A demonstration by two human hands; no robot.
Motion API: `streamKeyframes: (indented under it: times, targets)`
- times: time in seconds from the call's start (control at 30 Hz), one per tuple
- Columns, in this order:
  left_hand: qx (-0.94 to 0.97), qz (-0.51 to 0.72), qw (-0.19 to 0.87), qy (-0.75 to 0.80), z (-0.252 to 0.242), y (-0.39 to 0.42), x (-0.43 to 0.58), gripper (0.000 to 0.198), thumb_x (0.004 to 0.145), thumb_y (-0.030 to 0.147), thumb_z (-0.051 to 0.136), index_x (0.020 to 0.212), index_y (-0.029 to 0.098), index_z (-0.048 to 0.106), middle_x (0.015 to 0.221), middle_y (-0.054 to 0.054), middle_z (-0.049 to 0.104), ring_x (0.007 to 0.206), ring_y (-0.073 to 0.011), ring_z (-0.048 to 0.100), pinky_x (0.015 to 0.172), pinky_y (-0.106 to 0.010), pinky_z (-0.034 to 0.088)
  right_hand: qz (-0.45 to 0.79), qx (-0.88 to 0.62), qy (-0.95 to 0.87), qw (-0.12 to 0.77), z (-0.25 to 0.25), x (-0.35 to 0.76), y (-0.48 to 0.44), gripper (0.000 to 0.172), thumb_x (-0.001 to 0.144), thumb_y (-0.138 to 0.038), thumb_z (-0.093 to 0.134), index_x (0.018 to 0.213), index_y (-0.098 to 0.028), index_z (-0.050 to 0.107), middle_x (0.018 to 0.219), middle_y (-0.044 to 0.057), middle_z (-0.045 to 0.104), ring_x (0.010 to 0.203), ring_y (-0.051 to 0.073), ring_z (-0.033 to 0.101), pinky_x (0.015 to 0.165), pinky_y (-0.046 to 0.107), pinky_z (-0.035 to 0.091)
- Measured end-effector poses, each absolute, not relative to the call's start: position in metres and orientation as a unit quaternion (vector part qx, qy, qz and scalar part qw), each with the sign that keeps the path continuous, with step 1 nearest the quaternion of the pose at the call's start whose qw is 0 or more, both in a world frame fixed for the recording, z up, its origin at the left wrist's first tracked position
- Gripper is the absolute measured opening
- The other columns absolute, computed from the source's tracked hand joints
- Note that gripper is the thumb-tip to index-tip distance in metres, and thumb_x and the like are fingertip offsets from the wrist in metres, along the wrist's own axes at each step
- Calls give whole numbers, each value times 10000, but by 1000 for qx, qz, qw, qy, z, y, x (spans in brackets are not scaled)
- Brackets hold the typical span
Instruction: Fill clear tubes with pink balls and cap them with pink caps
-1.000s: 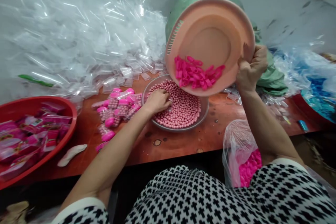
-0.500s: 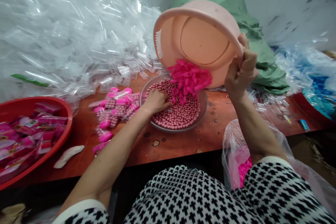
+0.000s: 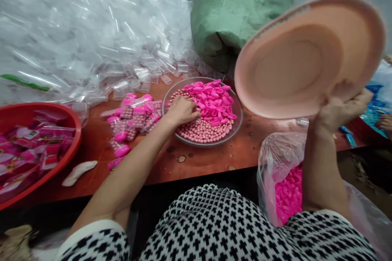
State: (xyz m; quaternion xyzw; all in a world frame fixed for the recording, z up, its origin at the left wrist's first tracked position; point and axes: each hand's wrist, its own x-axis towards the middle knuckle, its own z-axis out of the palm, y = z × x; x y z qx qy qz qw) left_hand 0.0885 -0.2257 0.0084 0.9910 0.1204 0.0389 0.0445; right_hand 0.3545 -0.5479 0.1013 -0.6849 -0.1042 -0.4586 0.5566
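My right hand [image 3: 339, 108] grips the rim of a peach plastic basin [image 3: 294, 69], held up on its side at the right with its hollow turned toward me; nothing shows inside. On the table is a clear bowl [image 3: 238, 124] of pink beads [image 3: 202, 132], with a heap of bright pink plastic pieces [image 3: 212, 100] lying on top. My left hand [image 3: 183, 110] rests on the beads at the bowl's left side, fingers curled. A small clear plastic piece [image 3: 197, 119] shows at its fingertips. Bead-filled clear packs with pink caps [image 3: 137, 118] lie left of the bowl.
Clear plastic packaging [image 3: 92, 36] is piled at the back left. A red basin [image 3: 78, 130] of pink packets stands left, near a white scrap [image 3: 79, 172]. Behind is a green sack [image 3: 239, 12]. A plastic bag [image 3: 266, 159] holds more pink pieces. Another person's hand [image 3: 385, 123] shows far right.
The pink pieces have dropped from the peach basin onto the beads. My right hand has swung the basin right, away from above the bowl. My left hand stays in the bowl.
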Motion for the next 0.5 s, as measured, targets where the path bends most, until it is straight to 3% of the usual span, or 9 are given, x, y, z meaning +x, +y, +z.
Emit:
streamKeyframes:
  times: [0.1,0.27,0.4,0.5]
  targets:
    - [988,40,43,143,8,-228,89,352,902,330,493,965,140,782,1075,-169,762,1188,-352,625,1066,-487,411,-350,-681,-6,643,76,364,-589,434,464,163,484,638,-232,437,690,-52,531,725,184,648,843,377,569]
    - [991,10,32,133,10,-222,91,351,871,222,485,1068,164,770,1139,-138,753,1213,-309,617,1081,-444,408,-229,-708,65,664,24,376,-625,352,448,121,533,568,-210,529,664,-38,617,766,213,699,885,380,583]
    - [991,18,57,122,15,-218,91,341,956,312,473,1139,174,726,1171,-132,739,1184,-290,642,1054,-401,424,-241,-741,82,621,1,391,-626,327,595,45,585,658,-275,572,916,101,741,933,307,742,911,463,581]
    - [980,42,101,166,18,-219,88,407,964,377,515,1294,164,623,1147,-132,743,1111,-298,674,958,-371,468,-298,-780,84,544,0,398,-627,582,541,100,601,982,-278,635,1334,222,645,1230,345,657,1078,479,486]
